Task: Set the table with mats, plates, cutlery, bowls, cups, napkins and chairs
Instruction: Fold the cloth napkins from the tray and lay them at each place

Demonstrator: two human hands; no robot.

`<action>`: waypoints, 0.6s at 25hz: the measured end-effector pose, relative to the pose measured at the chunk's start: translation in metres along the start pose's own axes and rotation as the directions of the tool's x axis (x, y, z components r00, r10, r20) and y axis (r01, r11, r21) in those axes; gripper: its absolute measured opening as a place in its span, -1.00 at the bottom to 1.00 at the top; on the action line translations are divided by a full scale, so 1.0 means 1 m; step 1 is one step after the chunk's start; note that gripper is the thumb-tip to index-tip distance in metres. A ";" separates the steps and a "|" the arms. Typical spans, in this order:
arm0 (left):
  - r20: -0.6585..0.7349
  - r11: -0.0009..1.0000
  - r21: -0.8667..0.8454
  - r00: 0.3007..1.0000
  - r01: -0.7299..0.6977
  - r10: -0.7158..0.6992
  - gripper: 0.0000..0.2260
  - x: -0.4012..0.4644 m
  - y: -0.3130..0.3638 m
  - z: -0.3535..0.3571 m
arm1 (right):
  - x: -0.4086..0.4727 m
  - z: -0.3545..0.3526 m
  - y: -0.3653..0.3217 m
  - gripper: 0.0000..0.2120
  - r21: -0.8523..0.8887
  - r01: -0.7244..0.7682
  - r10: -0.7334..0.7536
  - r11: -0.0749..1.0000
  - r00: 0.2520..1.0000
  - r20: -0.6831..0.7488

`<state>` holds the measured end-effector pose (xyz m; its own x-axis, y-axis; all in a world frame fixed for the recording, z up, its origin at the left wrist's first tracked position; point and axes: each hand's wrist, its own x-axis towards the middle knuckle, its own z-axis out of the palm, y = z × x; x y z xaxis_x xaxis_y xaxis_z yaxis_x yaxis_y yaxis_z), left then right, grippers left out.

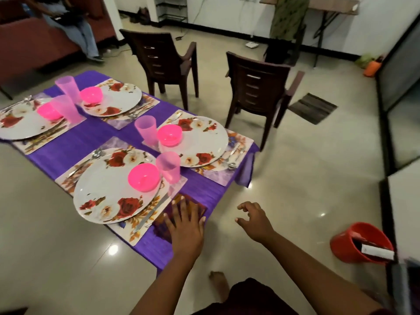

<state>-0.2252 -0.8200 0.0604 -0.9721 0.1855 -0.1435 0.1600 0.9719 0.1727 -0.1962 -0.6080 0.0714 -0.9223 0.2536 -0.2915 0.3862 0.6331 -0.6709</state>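
A low table under a purple cloth [91,142] carries several place settings, each a floral mat, a white rose-patterned plate, a pink bowl, a pink cup and cutlery. The nearest plate [113,187] holds a pink bowl [143,177], with a cup [169,167] beside it and a knife [152,212] on the mat. My left hand [185,223] presses flat, fingers straight, on a dark patterned napkin [195,205] at the near corner. My right hand [254,220] hovers off the table's edge, fingers loosely curled, holding nothing.
Two dark brown chairs [163,57] [256,87] stand on the tiled floor beyond the table, pulled away from it. A red bucket [359,242] lies at the right. A person sits on a red sofa [29,42] at the back left. My foot [219,283] is below.
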 end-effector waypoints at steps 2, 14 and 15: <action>-0.034 0.989 0.016 0.989 -0.144 0.144 -0.58 -0.009 0.021 0.000 | -0.027 -0.013 0.019 -0.69 0.056 -0.106 0.110 0.993 0.992 -0.066; 0.213 0.635 -0.130 0.604 -0.762 0.768 -0.67 -0.128 0.131 0.075 | -0.268 -0.053 0.177 -0.84 0.588 -0.526 0.769 0.614 0.567 -0.296; 0.212 0.609 -0.140 0.578 -0.780 0.788 -0.68 -0.132 0.143 0.078 | -0.286 -0.055 0.185 -0.87 0.630 -0.526 0.800 0.571 0.526 -0.287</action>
<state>-0.0605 -0.6945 0.0278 -0.3991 0.9040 -0.1531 0.8319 0.4273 0.3541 0.1379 -0.5228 0.0681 -0.1804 0.8501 -0.4948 0.7144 -0.2325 -0.6599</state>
